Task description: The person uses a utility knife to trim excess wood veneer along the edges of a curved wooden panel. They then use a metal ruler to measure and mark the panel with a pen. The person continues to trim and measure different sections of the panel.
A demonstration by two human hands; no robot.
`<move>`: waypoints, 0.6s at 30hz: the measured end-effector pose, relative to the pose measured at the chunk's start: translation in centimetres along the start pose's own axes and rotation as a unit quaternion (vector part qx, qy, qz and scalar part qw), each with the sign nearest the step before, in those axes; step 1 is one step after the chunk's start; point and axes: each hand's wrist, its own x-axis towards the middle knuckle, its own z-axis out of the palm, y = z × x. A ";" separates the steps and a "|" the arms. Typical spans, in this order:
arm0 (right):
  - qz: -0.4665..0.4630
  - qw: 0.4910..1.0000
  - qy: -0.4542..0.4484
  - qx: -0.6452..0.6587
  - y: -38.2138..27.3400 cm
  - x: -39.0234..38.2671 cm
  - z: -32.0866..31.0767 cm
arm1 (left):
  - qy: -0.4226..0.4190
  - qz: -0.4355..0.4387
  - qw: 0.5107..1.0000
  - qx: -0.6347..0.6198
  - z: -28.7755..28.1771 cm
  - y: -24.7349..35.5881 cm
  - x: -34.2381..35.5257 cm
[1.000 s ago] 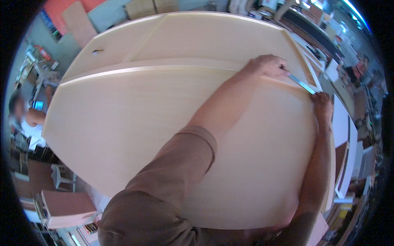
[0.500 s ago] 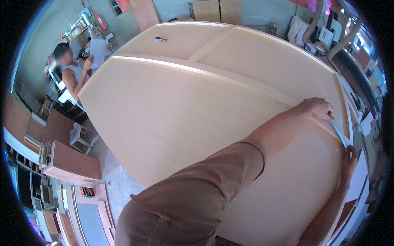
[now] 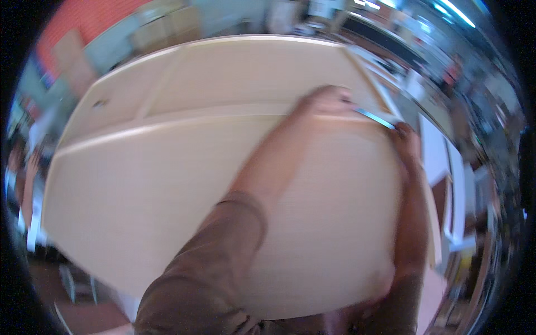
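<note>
Tool, thin and blue-grey like a strip or blade [image 3: 375,118], lies in the upper right of the frame, running on a slant from upper left down to lower right across the far right part of a large pale wooden panel [image 3: 167,184]. The left hand [image 3: 326,100] sits at the strip's upper end, resting on the panel's raised edge, and its grip seems to be closed on that end, though motion blur hides the fingers. The right hand [image 3: 406,142] meets the strip's lower end, just below and to the right of it; its grip looks pinched on the tip, but the blur leaves this unsure. The left forearm crosses the panel from the bottom centre, wearing a brown sleeve [image 3: 206,262], while the right forearm rises along the panel's right edge. The panel fills most of the middle of the picture, and behind it in the upper centre lies a second pale board section [image 3: 251,72] with a ridge between them. A blurred workshop surrounds them, with white boards [image 3: 446,167] at the right.
</note>
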 end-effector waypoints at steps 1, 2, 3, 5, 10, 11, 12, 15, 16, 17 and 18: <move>-0.024 1.000 -0.008 -0.010 -0.3 0.1 -0.1 | 0.005 0.004 0.999 0.046 -0.2 -0.2 0.1; -0.030 0.999 0.000 -0.018 -0.7 0.3 0.3 | 0.011 0.018 0.999 0.050 -0.6 -0.4 -0.2; -0.037 0.999 0.021 -0.003 -1.0 0.1 0.4 | 0.016 -0.001 0.998 0.053 -0.7 -0.2 -0.3; -0.072 0.996 0.050 -0.027 -1.3 -0.1 0.4 | 0.018 -0.004 0.997 0.075 -1.2 0.2 -1.0; -0.067 0.991 0.112 -0.029 -2.1 0.0 1.2 | 0.006 -0.064 0.992 0.111 -1.1 1.9 -1.4; -0.060 0.990 0.117 -0.043 -2.2 0.1 1.5 | -0.002 -0.076 0.991 0.110 -0.9 2.2 -1.1; -0.034 0.991 0.115 -0.064 -2.1 0.4 1.8 | 0.003 -0.055 0.991 0.123 -0.6 2.2 -0.7; 0.110 0.992 0.021 -0.057 -2.0 0.8 2.7 | -0.003 -0.030 0.994 0.107 0.2 1.3 -0.3; 0.116 0.990 0.011 -0.075 -2.0 1.0 3.1 | -0.009 -0.037 0.995 0.092 0.7 0.8 0.1; 0.117 0.989 -0.011 -0.084 -1.9 1.2 3.3 | -0.001 -0.034 0.995 0.093 1.0 -0.2 0.1; 0.096 0.989 0.018 -0.112 -2.3 0.9 3.5 | 0.003 -0.009 0.998 0.054 1.1 -0.7 0.1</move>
